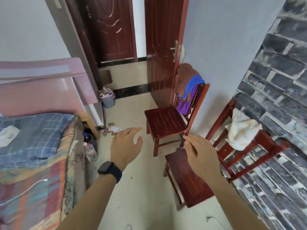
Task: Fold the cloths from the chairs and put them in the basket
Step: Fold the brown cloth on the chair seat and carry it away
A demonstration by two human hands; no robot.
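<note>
We see a brown cloth (183, 74), a blue cloth (192, 84) and a purple cloth (185, 104) draped crumpled over the slatted wooden chair (166, 122); a rumpled white cloth (240, 128) hangs on the nearer chair (187, 178). Our left grip (126, 146) and right grip (201, 155) hover, fingers loose, holding nothing.

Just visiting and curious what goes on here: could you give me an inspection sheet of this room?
Surface: pale floor.
Job's things: brown cloth, blue cloth and purple cloth draped over the back of the far chair; white cloth over the back of the near chair; basket not seen.
Clutter: full bin, bottles beside the bed, paper scraps on the floor.
Grippers: left hand and right hand both open, holding nothing.
Cables: possibly a thin white cord on the bed.
Surroundings: dark red door, brick-pattern wall.
</note>
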